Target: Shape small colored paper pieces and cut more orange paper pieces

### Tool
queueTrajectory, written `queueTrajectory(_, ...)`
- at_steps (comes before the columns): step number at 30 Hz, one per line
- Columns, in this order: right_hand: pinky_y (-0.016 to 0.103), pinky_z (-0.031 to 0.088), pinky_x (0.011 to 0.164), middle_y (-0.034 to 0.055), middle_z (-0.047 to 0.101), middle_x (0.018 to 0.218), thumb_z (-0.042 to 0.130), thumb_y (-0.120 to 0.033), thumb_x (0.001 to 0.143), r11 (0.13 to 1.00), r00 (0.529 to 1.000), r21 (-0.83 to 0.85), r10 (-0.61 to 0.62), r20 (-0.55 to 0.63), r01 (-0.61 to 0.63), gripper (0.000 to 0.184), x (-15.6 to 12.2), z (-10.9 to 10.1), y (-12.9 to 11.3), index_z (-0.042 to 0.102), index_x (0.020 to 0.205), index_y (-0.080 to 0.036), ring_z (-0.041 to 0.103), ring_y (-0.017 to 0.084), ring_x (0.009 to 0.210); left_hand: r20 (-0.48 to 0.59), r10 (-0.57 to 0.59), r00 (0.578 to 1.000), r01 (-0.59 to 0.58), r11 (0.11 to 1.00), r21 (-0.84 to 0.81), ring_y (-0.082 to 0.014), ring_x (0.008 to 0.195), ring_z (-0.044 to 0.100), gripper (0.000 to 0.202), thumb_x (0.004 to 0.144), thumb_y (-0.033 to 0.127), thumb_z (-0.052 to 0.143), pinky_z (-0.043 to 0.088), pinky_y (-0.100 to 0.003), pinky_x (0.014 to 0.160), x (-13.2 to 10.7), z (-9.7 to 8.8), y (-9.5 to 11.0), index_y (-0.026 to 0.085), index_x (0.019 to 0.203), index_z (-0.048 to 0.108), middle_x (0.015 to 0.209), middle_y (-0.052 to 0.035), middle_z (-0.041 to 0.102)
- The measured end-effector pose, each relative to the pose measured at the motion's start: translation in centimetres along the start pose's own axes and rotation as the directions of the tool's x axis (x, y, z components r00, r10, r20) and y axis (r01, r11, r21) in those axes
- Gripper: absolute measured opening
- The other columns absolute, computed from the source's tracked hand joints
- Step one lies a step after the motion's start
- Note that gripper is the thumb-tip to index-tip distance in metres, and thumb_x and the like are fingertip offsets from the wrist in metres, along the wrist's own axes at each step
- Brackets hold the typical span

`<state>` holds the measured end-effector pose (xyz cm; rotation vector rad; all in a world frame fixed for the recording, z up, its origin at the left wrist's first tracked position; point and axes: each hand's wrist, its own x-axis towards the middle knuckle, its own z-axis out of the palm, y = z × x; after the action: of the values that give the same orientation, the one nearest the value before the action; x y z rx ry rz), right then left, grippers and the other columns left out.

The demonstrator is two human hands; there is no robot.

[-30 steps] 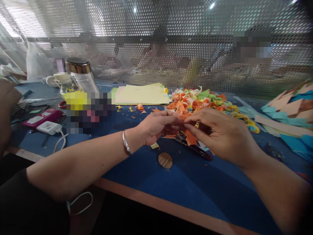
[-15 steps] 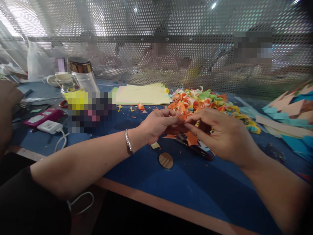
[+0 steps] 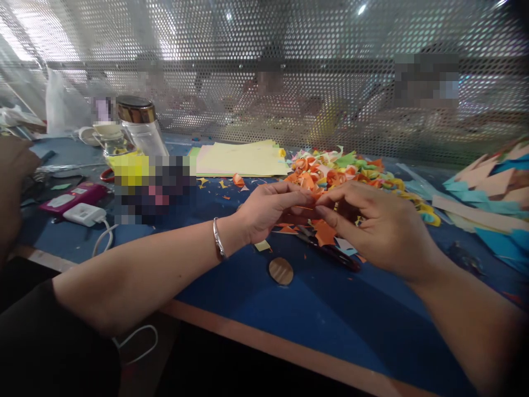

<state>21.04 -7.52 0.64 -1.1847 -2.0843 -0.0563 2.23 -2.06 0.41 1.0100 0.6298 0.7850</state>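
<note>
My left hand (image 3: 268,212) and my right hand (image 3: 372,226) meet fingertip to fingertip over the blue table (image 3: 289,309), both pinching a small orange paper piece (image 3: 311,208). A silver bangle (image 3: 219,238) circles my left wrist. Just beyond the hands lies a heap of folded paper pieces (image 3: 351,168) in orange, green and yellow. Loose orange scraps (image 3: 324,231) and dark scissors (image 3: 330,251) lie under my right hand.
A stack of pale yellow sheets (image 3: 239,159) lies behind the heap. A clear jar with a gold lid (image 3: 140,127), a pink phone (image 3: 72,197) and a white charger (image 3: 85,214) sit at left. Blue and tan paper strips (image 3: 491,193) pile at right. A perforated metal screen (image 3: 289,71) backs the table; another person's arm (image 3: 12,182) is at far left.
My hands have stayed in place, with the fingertips drawing slightly closer together around the orange piece. Nothing else moved.
</note>
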Motion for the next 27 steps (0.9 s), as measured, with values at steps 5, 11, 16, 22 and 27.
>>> queueTrajectory(5, 0.030, 0.043, 0.050, 0.0008, 0.066, 0.075, 0.062, -0.029, 0.096, 0.996, 0.996, 0.049, 0.077, -0.043, -0.075, 0.011, 0.03, 0.05, -0.34, 0.068, 0.089, -0.025, 0.057, 0.013, 0.055, 0.004, 0.024, 1.000, -0.024, 0.999, 0.023, -0.0098, 0.062, 0.067, 0.015, 0.084, 0.013, 0.072, 0.057, -0.026, 0.072, -0.01, 0.02, -0.16, 0.016, 0.071, 0.065, 0.063, 0.0031, 0.062)
queueTrajectory(11, 0.029, 0.044, 0.049, 0.0013, 0.065, 0.074, 0.063, -0.027, 0.094, 0.993, 0.994, 0.074, 0.096, -0.047, -0.093, 0.010, 0.05, 0.00, -0.50, 0.066, 0.085, -0.025, 0.056, 0.013, 0.054, 0.030, 0.001, 1.000, -0.002, 0.999, 0.038, -0.0143, 0.069, 0.073, 0.016, 0.085, 0.013, 0.068, 0.059, -0.031, 0.077, -0.08, 0.03, -0.18, 0.015, 0.069, 0.065, 0.065, 0.0003, 0.065)
queueTrajectory(16, 0.029, 0.043, 0.048, 0.0004, 0.063, 0.072, 0.063, -0.027, 0.095, 0.989, 0.993, 0.100, 0.112, -0.046, -0.107, 0.010, 0.00, 0.04, -0.62, 0.065, 0.085, -0.025, 0.057, 0.012, 0.054, 0.028, 0.029, 0.999, -0.030, 0.999, 0.026, -0.0133, 0.067, 0.072, 0.020, 0.084, 0.011, 0.067, 0.060, -0.031, 0.078, -0.28, 0.24, -0.13, 0.015, 0.066, 0.063, 0.061, 0.0021, 0.063)
queueTrajectory(22, 0.029, 0.045, 0.051, 0.0007, 0.063, 0.076, 0.063, -0.030, 0.096, 0.985, 0.992, 0.136, 0.118, -0.042, -0.111, 0.009, -0.06, 0.04, -0.53, 0.065, 0.089, -0.024, 0.056, 0.011, 0.054, 0.019, 0.031, 0.999, -0.033, 0.997, 0.068, -0.0120, 0.063, 0.071, 0.019, 0.084, 0.010, 0.065, 0.059, -0.027, 0.071, -0.45, 0.34, -0.07, 0.016, 0.066, 0.062, 0.065, -0.0009, 0.070)
queueTrajectory(27, 0.028, 0.047, 0.051, 0.0010, 0.064, 0.078, 0.064, -0.032, 0.095, 0.977, 0.992, 0.168, 0.129, 0.000, -0.127, 0.010, -0.09, 0.02, -0.27, 0.065, 0.089, -0.024, 0.058, 0.012, 0.055, 0.025, 0.026, 0.999, -0.028, 0.995, 0.096, -0.0114, 0.062, 0.071, 0.018, 0.083, 0.013, 0.065, 0.059, -0.026, 0.070, -0.51, 0.21, -0.14, 0.016, 0.066, 0.061, 0.062, 0.0006, 0.067)
